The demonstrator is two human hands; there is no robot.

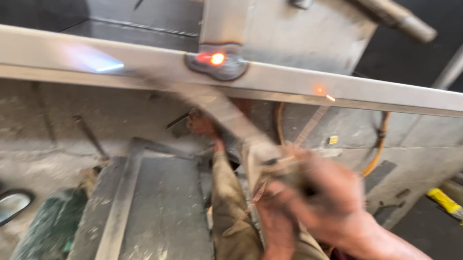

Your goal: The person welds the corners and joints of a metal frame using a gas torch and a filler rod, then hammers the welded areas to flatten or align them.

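A long steel square tube (pixel 349 90) runs across the view, with an upright tube (pixel 225 15) joined to it. The weld at the joint (pixel 216 58) glows orange-red, and small sparks (pixel 321 90) sit just to its right. Below it, my right hand (pixel 330 194) and my left hand (pixel 276 214) are close together, both closed around the handle end of a long grey tool (pixel 225 114). The tool is motion-blurred, and its far end reaches up toward the tube left of the weld. Both hands are blurred too.
My leg in khaki trousers (pixel 227 213) stretches over a grey metal frame (pixel 133 209) on the concrete floor. A yellow hose (pixel 378 146) hangs at the right. A green cloth (pixel 47 232) and dark lenses (pixel 1 207) lie at the left, and a yellow-handled tool (pixel 447 204) at the lower right.
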